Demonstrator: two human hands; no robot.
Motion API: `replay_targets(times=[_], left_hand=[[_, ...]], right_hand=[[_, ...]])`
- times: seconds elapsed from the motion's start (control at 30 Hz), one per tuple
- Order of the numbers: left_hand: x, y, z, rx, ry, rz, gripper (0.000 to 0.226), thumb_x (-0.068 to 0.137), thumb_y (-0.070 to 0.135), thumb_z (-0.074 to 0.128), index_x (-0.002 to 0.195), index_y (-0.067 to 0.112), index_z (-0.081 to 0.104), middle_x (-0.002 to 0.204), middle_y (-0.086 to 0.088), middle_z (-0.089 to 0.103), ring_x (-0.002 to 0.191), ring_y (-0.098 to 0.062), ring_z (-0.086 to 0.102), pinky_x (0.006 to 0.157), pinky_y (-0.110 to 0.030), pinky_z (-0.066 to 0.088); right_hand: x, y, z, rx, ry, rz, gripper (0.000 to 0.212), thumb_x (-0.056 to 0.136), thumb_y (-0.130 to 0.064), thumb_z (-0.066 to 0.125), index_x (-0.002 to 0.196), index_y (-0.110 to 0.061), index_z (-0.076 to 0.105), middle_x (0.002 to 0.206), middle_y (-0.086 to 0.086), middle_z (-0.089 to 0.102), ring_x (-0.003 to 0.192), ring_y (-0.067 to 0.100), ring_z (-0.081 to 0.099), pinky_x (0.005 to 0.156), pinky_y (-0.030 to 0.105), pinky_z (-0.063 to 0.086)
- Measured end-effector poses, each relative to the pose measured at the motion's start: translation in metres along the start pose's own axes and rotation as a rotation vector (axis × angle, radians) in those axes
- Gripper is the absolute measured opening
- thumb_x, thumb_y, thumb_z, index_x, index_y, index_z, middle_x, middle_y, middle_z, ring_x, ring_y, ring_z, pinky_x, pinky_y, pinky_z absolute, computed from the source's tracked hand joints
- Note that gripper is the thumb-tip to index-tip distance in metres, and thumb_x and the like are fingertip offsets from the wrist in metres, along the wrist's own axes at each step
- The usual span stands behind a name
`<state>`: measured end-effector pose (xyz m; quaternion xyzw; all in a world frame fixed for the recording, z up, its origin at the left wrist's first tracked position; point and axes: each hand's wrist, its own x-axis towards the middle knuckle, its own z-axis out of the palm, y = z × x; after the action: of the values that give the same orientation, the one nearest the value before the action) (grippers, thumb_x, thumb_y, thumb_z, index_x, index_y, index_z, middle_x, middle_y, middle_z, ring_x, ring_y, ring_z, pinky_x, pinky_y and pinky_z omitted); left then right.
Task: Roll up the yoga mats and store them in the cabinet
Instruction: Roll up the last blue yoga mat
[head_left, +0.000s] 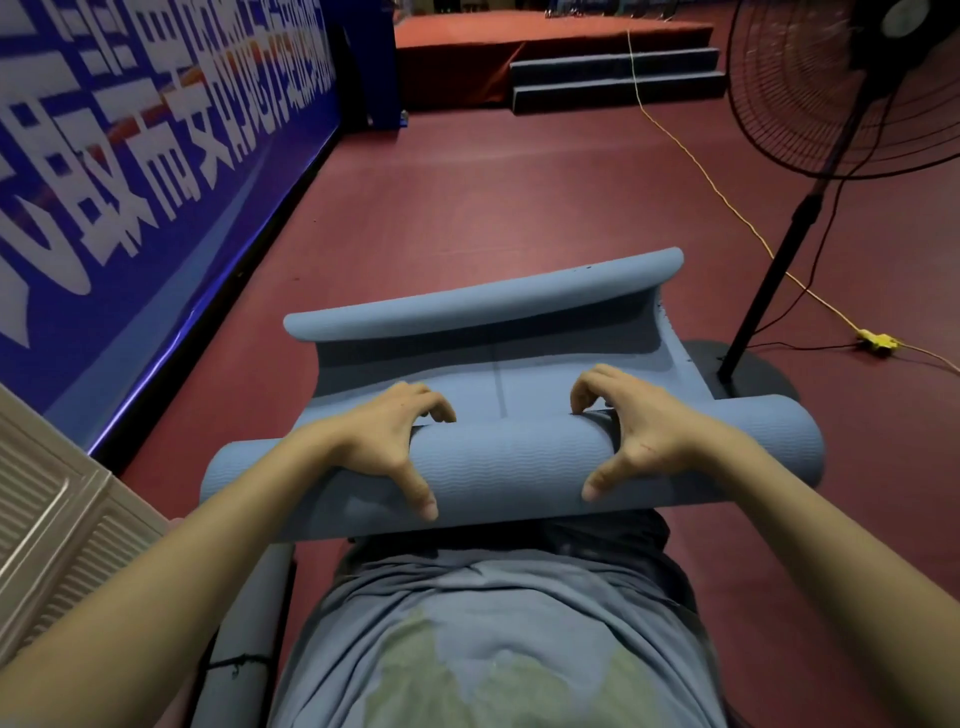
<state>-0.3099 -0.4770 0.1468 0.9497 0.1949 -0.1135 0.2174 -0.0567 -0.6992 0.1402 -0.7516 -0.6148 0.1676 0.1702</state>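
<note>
Mat (514, 462) roll lying crosswise, left hand (387, 441), right hand (644, 431), fingers curled gripping it

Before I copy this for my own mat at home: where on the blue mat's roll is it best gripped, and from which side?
Grip the blue mat on the rolled part, from above and the near side, as the left hand and right hand do: apart, either side of centre, fingers over the top, thumbs on the near face. The roll is long, so one central grip would likely let it skew.

Dark red floor (467, 208). Blue banner (156, 130) with white lettering along left wall. Standing fan (831, 88) at right; yellow cable (717, 192) across floor. Raised stage (519, 47) with steps (618, 78) beyond.
</note>
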Motion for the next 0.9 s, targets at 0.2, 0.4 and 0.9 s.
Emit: replay_targets(times=[0.2,0.4,0.9], left_hand=[[-0.001,-0.013,0.005,-0.155,0.144,0.089,0.103,0.038,0.067,0.091,0.128,0.043,0.048,0.120,0.020,0.047,0.106,0.006,0.044,0.085,-0.017,0.042],[-0.009,-0.017,-0.006,0.049,0.168,-0.015,0.096,0.056,0.085,0.066,0.138,0.035,0.060,0.130,0.014,0.066,0.117,-0.008,0.061,0.099,-0.036,0.049],[0.008,0.005,0.012,0.420,0.137,-0.130,0.113,0.035,0.089,0.077,0.119,0.021,0.046,0.119,0.007,0.062,0.105,-0.021,0.061,0.085,-0.038,0.050]], right_hand=[[0.008,0.010,-0.002,0.000,0.056,-0.003,0.080,0.048,-0.069,0.087,0.114,-0.031,0.063,0.117,-0.013,0.061,0.109,0.011,0.057,0.095,0.036,0.048],[0.017,0.010,-0.002,-0.089,0.016,0.096,0.074,0.079,-0.066,0.072,0.142,-0.029,0.057,0.132,-0.005,0.066,0.120,0.020,0.060,0.101,0.041,0.048],[0.017,-0.011,0.016,-0.372,0.007,0.107,0.102,0.080,-0.083,0.014,0.160,-0.021,0.025,0.166,0.001,0.028,0.150,0.021,0.026,0.123,0.041,0.014]])
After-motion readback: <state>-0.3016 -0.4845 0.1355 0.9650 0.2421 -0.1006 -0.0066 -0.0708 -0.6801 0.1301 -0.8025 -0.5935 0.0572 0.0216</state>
